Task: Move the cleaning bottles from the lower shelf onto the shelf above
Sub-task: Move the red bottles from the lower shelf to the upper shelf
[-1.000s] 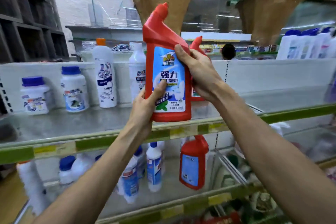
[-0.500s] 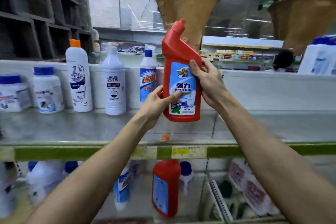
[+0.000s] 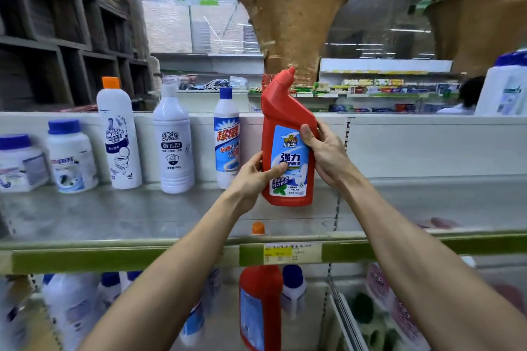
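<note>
A red angled-neck cleaning bottle with a blue label stands upright on or just above the upper shelf, held from both sides. My left hand grips its lower left side, thumb across the label. My right hand grips its right shoulder, thumb on the label's top. Left of it on the upper shelf stand a blue-capped white bottle, a plain white bottle and an orange-capped white bottle. On the lower shelf stand another red bottle and several blue-capped white bottles.
Two squat blue-lidded white jars sit at the upper shelf's far left. A white back panel closes the shelf behind. The shelf's green front rail carries a yellow price tag. A wire divider and pink packets sit lower right.
The red bottle has moved down and toward the back of the upper shelf, beside the blue-capped white bottle. Both hands kept their grip; the view shifted left and closer.
</note>
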The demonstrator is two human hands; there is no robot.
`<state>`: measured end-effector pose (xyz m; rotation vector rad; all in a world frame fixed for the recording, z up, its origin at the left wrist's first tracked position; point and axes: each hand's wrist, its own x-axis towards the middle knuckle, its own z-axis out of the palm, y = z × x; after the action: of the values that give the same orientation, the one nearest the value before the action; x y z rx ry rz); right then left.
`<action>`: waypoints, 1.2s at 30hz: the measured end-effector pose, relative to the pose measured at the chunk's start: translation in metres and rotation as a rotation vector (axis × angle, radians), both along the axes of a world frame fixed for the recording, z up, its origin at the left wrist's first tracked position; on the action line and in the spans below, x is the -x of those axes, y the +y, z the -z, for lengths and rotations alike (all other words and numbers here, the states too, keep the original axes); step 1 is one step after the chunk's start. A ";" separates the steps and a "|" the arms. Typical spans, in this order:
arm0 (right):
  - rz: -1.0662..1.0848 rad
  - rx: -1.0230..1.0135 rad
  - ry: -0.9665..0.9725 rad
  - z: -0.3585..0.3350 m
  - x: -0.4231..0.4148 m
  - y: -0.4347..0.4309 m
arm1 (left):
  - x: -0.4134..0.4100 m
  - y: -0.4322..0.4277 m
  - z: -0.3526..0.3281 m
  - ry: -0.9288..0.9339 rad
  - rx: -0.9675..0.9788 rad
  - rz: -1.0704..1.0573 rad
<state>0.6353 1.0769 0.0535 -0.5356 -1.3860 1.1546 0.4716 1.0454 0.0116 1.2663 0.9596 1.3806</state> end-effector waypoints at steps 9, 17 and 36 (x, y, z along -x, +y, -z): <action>0.020 -0.006 -0.028 0.004 0.000 0.013 | -0.004 0.006 0.001 0.004 -0.008 -0.003; 0.397 -0.087 -0.169 0.011 0.002 -0.009 | -0.003 -0.021 -0.010 0.238 -0.112 -0.235; 0.216 -0.116 -0.056 0.176 0.006 -0.188 | 0.049 -0.187 0.155 -0.027 -0.364 -0.255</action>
<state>0.6296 0.8894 -0.1229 -0.6214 -1.3970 0.8860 0.4228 0.8584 -0.1434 1.4219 0.9003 1.8295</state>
